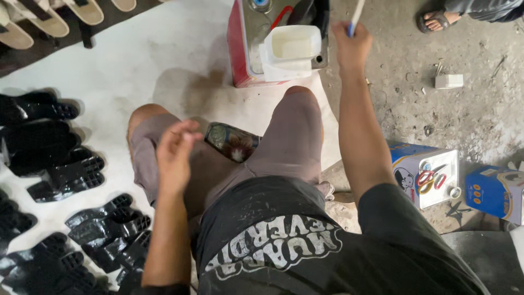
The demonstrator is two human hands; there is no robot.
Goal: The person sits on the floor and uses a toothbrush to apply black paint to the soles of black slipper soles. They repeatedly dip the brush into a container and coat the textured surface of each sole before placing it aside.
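Observation:
My right hand [352, 48] is raised and closed around a thin white and blue stick [356, 15], likely a brush handle, next to a white plastic tub [292, 50] that sits on a red metal can [240, 49]. Over my lap, my left hand [176, 154] hovers with loosely curled fingers and holds nothing. A dark floral slipper [232, 142] lies on the floor between my knees.
Black sandal soles [71, 175] lie in rows on the white sheet [164, 54] at left; tan soles [49, 19] at top left. Blue and white boxes [428, 172] with scissors on top sit at right. Another person's sandalled foot [436, 21] is at top right.

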